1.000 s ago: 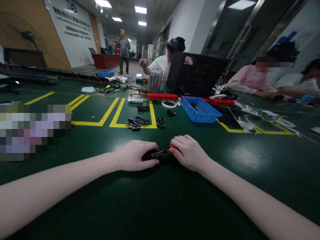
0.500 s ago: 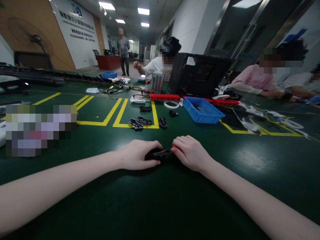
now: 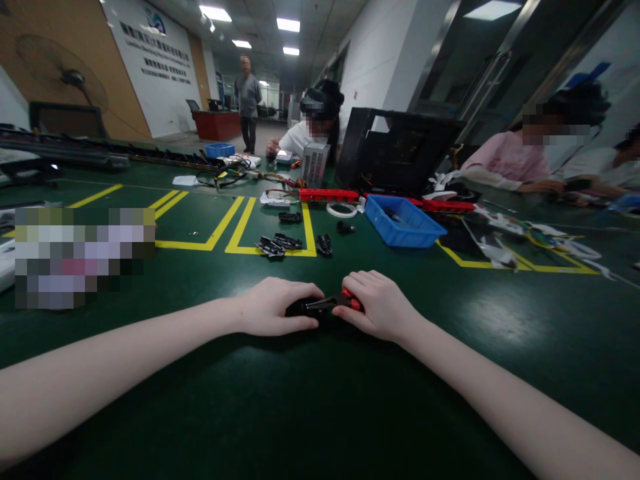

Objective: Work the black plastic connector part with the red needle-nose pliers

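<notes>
My left hand [image 3: 275, 307] is closed around a small black part [image 3: 296, 307], which lies low over the green table; the fingers cover much of it. In my right hand [image 3: 379, 305] is a pair of red-handled pliers [image 3: 353, 299], gripped by the handles. Their dark metal jaws point left and reach the black part, between my left thumb and fingers. Whether the jaws bite on it I cannot tell. Beyond my hands lie several black and silver pieces [image 3: 273, 247], one more black piece [image 3: 324, 245] and a short black cylinder [image 3: 345, 227].
A blue bin [image 3: 405, 223] stands beyond my right hand, holding a few dark bits. Behind it are a red power strip [image 3: 329, 195], a white ring [image 3: 341, 210] and a black computer case [image 3: 400, 150]. People sit across the table and at the right. Cables lie at far right.
The pliers' red handles show more in my right hand, whose grip has shifted slightly. My left hand has barely moved. The co-worker opposite has lowered a hand and leaned left.
</notes>
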A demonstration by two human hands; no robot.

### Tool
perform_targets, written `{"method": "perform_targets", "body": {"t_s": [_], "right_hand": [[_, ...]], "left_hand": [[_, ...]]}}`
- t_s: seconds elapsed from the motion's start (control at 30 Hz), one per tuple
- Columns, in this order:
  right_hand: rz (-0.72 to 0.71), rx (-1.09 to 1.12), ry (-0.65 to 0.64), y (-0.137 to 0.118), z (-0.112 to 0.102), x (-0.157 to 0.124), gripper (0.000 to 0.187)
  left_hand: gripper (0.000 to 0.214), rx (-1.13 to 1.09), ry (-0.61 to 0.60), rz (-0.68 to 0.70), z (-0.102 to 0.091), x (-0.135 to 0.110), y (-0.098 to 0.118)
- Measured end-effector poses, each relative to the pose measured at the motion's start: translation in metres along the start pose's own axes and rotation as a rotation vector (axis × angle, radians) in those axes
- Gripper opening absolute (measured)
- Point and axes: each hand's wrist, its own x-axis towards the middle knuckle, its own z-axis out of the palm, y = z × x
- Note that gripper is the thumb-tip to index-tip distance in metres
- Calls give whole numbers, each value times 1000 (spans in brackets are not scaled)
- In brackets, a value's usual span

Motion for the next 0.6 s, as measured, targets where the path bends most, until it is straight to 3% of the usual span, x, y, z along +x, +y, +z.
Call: {"method": "perform_targets", "body": {"t_s": [0.3,0.6], "right_hand": [[-58,-72,29,8,-1,-1,31],[-39,-101,42,3,3,-3,13]], "left_hand": [[31,-53,-1,100,0,0,0],[32,-14,-2,102,1,0,-1]]}}
